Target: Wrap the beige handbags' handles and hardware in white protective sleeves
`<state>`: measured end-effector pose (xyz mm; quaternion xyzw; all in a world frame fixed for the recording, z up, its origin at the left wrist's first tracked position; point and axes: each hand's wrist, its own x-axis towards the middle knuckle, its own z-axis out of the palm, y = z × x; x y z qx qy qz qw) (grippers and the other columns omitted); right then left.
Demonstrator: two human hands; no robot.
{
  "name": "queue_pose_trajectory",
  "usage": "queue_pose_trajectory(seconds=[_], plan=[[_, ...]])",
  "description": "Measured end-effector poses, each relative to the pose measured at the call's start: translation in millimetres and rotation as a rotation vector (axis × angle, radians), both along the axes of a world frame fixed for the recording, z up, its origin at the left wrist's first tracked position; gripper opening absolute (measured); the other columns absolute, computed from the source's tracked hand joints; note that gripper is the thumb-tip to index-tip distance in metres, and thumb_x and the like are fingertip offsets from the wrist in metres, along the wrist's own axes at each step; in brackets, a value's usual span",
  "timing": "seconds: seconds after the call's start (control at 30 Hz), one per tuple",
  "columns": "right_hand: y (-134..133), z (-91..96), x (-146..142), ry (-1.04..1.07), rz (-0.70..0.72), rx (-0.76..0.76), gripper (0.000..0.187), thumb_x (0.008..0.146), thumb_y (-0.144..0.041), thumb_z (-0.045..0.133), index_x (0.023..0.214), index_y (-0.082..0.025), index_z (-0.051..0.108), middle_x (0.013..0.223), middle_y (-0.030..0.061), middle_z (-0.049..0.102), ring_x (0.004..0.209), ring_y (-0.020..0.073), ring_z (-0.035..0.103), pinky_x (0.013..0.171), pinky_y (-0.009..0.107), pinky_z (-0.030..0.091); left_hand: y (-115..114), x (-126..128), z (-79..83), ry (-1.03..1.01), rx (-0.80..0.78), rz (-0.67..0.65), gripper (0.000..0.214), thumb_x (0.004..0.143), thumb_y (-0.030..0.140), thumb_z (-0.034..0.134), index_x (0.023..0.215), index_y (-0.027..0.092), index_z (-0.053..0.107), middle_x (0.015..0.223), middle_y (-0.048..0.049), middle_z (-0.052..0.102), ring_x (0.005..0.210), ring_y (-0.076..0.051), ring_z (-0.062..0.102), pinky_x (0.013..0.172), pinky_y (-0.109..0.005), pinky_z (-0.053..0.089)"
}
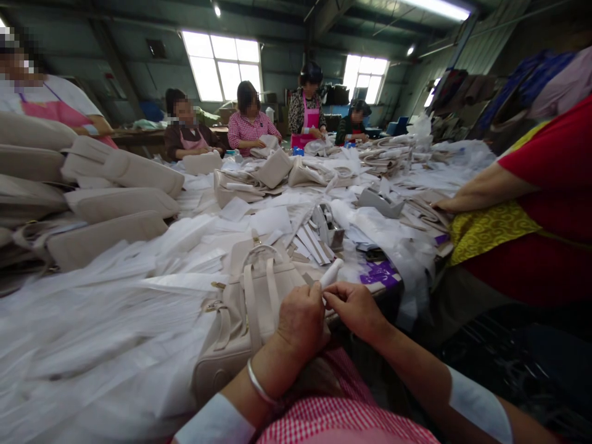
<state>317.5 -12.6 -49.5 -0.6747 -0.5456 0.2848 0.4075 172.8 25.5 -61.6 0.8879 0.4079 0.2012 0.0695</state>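
Observation:
My left hand [303, 317] is closed around a rolled piece of white wrapping [332, 273], whose upper end sticks out above the fist. Close beside it, my right hand [354, 308] pinches at the same roll with thumb and forefinger. What the wrapping covers, if anything, is hidden. A beige backpack-style handbag [235, 320] lies before me, partly behind my left forearm. It has two straps and gold-coloured hardware.
Beige bags [115, 203] are stacked at the left. White wrapping sheets [115, 314] cover much of the table. A tape dispenser [327, 225] stands ahead, near purple tape [382, 273]. A co-worker in red [550, 185] works at the right; several others sit or stand across.

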Motion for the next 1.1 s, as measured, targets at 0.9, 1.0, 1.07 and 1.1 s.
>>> queue_pose_trajectory(seconds=[0.9,1.0,1.07,1.1], plan=[[20,-56.0,5,0.760,0.159,-0.014,0.039,0.081,-0.055,0.069,0.077,-0.016,0.064,0.059,-0.0028,0.052,0.051,0.0094,0.040,0.049,0.024,0.029,35,-12,4.3,-0.739,-1.137,-0.137,0.031,0.088,0.024,0.048,0.086,0.010,0.075,0.066,-0.0051,0.066,0.059,-0.014,0.056,0.060,-0.025,0.044],[18,-49.8,2,0.724,0.178,-0.095,0.046,0.081,-0.062,0.066,0.080,-0.016,0.062,0.059,-0.0026,0.053,0.049,0.0093,0.037,0.047,0.024,0.027,31,-9,5.0,-0.679,-1.027,-0.137,0.032,0.089,0.021,0.045,0.091,0.010,0.074,0.068,-0.0061,0.068,0.061,-0.016,0.059,0.062,-0.027,0.047],[17,-44.8,-1,0.670,0.160,-0.131,0.043,0.076,-0.058,0.071,0.083,-0.015,0.064,0.060,-0.0029,0.053,0.048,0.0086,0.035,0.046,0.024,0.023,24,-7,8.8,-0.564,-0.867,-0.126,0.030,0.089,0.020,0.045,0.096,0.011,0.073,0.077,-0.0085,0.071,0.068,-0.018,0.063,0.064,-0.028,0.049],[17,-43.8,-2,0.652,0.129,-0.150,0.042,0.075,-0.055,0.074,0.082,-0.015,0.064,0.059,-0.0033,0.053,0.047,0.0085,0.034,0.046,0.024,0.022,20,-8,12.1,-0.470,-0.755,-0.114,0.029,0.089,0.020,0.047,0.099,0.011,0.072,0.081,-0.0102,0.072,0.070,-0.020,0.064,0.066,-0.030,0.051]])
